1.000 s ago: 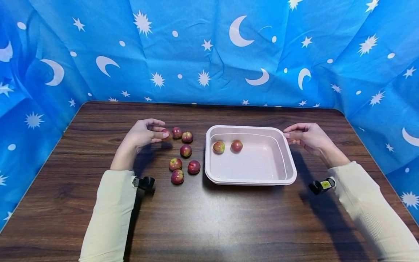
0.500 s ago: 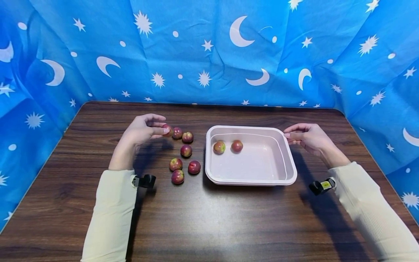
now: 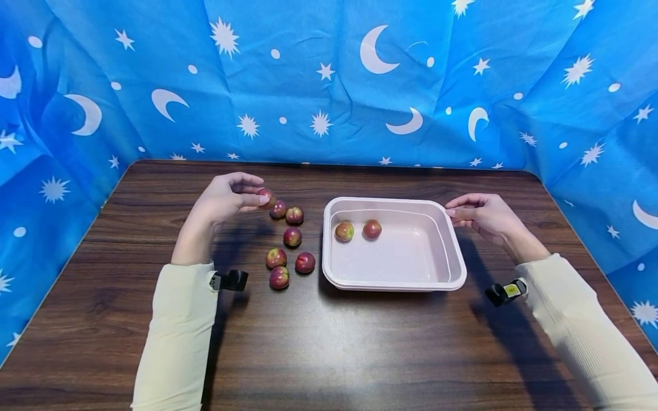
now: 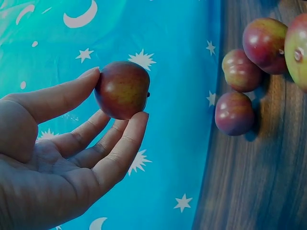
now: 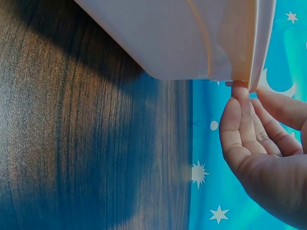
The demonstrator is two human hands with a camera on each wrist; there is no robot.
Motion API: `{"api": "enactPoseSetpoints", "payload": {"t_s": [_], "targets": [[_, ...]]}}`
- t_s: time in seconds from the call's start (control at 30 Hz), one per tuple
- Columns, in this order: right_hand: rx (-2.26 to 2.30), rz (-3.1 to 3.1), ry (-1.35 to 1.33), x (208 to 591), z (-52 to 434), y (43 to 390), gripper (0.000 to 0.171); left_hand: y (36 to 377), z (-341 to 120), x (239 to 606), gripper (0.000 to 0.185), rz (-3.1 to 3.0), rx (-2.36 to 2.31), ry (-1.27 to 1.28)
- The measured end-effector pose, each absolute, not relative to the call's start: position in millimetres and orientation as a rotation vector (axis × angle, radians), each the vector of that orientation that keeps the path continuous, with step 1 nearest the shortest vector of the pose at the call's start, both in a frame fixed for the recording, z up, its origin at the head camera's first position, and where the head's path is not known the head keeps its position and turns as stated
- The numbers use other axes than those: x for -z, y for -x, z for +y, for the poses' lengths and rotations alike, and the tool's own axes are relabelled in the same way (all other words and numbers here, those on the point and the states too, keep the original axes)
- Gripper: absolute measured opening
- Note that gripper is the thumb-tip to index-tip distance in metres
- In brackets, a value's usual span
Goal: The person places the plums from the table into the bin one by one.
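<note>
Blue star-and-moon cloth walls in a dark wooden table point(image 3: 329, 342). Left hand point(image 3: 221, 200) pinches a small red apple point(image 3: 265, 197) between thumb and fingertips, lifted above six loose apples point(image 3: 291, 236). Rightward, a pink tray point(image 3: 437, 228) holds two apples point(image 3: 358, 229); right hand point(image 3: 483, 216), fingers nearly straight, touches its far rim.

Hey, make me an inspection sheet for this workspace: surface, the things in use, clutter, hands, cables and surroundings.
Surface: dark wood-grain table, bare at the front.
Things in use: pale pink rectangular plastic tray holding two small red-green plums; six loose plums lie left of it.
Clutter: nothing seen.
Hands: left hand pinches one raised plum between thumb and fingers; right hand touches the tray's far right rim.
Cables: nothing seen; a black wrist camera on each sleeve.
Surroundings: blue moon-and-star cloth backdrop.
</note>
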State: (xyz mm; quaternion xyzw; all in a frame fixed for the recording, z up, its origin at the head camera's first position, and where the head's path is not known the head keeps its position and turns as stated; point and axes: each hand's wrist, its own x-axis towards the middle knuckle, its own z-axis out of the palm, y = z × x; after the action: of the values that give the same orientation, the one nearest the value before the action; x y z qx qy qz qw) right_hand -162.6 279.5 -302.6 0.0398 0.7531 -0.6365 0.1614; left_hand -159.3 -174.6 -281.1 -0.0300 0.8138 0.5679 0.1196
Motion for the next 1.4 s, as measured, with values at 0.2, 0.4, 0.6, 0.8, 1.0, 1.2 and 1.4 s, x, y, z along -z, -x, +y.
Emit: {"api": "enactPoseSetpoints", "payload": {"t_s": [0.2, 0.4, 0.6, 0.8, 1.0, 1.2, 1.4], "targets": [[1.782, 2.177, -0.098, 302, 279, 162, 0.011, 160, -171, 279, 0.042, 2.375, -1.664, 0.043], [1.814, 2.150, -0.071, 304, 281, 164, 0.011, 161, -165, 276, 0.042, 2.376, -1.650, 0.010], [1.861, 2.088, -0.081, 306, 282, 166, 0.017, 163, -160, 271, 0.045, 2.345, -1.666, -0.020], [1.807, 2.123, -0.094, 305, 283, 167, 0.012, 165, -156, 269, 0.044, 2.373, -1.628, -0.015], [1.803, 2.135, -0.104, 304, 282, 167, 0.009, 167, -150, 266, 0.041, 2.408, -1.609, -0.006], [1.812, 2.130, -0.096, 304, 282, 167, 0.009, 168, -145, 260, 0.040, 2.418, -1.619, -0.016], [1.805, 2.139, -0.107, 304, 282, 166, 0.009, 170, -140, 258, 0.039, 2.417, -1.613, -0.049]]}}
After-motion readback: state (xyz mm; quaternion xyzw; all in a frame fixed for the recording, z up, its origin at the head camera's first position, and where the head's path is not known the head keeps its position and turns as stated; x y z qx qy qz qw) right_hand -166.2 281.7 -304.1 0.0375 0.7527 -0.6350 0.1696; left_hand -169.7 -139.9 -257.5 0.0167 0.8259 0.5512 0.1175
